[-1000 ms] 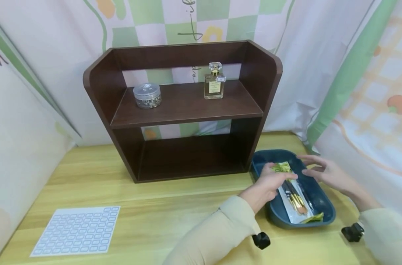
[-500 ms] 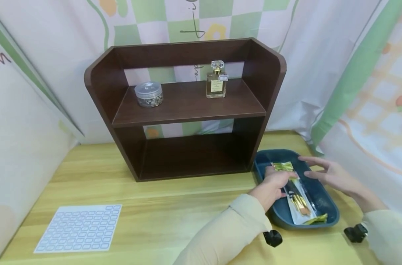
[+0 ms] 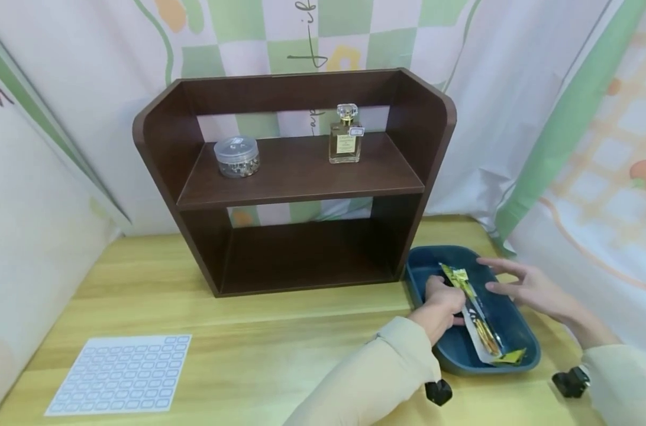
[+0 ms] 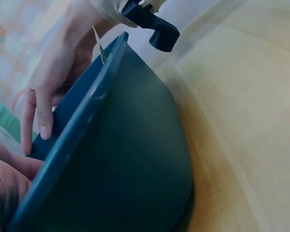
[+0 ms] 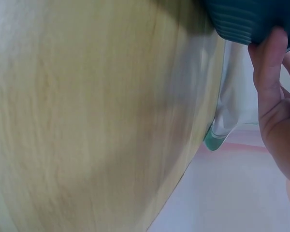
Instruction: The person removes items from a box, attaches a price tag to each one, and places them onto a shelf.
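**Brush packet sitting in a blue bin, both hands on the scene**

So the clear packet of brushes (image 3: 485, 331) is lying lengthwise and tilted in the dark blue bin (image 3: 516, 316), right beside the left hand (image 3: 443, 300). That hand's fingers are reaching down along the packet's left side, mostly hidden, so I can't tell if they're gripping it. The right hand (image 3: 533, 290) is holding its fingers loosely stretched over the bin's far-right rim, just apart from the packet.

The bin is resting on a pale wood-grain bench (image 3: 280, 343), next to a dark brown shelf unit (image 3: 301, 92). A lidded jar (image 3: 237, 157) and a perfume bottle (image 3: 345, 141) are standing on its upper shelf. A label sheet (image 3: 120, 374) is lying front left, and printed fabric (image 3: 616, 118) is hanging all around.
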A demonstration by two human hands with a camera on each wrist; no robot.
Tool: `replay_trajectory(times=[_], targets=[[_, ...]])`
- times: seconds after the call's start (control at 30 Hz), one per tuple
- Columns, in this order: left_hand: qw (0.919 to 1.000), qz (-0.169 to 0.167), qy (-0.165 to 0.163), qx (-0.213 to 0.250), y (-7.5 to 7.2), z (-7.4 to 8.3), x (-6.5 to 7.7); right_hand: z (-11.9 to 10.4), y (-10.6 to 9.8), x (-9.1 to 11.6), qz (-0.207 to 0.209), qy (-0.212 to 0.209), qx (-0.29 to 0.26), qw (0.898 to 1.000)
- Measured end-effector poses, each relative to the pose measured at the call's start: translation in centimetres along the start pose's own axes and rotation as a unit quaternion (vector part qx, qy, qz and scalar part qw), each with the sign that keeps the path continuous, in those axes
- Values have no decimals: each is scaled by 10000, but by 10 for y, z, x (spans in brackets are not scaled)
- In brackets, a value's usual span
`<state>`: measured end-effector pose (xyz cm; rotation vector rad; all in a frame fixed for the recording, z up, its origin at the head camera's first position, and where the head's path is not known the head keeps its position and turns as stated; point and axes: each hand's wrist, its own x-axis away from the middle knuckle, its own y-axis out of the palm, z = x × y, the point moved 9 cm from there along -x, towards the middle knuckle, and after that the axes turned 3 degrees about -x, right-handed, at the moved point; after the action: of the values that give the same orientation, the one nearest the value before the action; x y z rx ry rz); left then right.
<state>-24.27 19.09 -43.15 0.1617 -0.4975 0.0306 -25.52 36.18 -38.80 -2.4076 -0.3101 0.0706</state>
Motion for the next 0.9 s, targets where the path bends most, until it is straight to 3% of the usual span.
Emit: replay_trajectory(times=[0.9], targets=[[9986,-119,94,503,5,5,6,-7,-3,-1,-177,99,189,9996]])
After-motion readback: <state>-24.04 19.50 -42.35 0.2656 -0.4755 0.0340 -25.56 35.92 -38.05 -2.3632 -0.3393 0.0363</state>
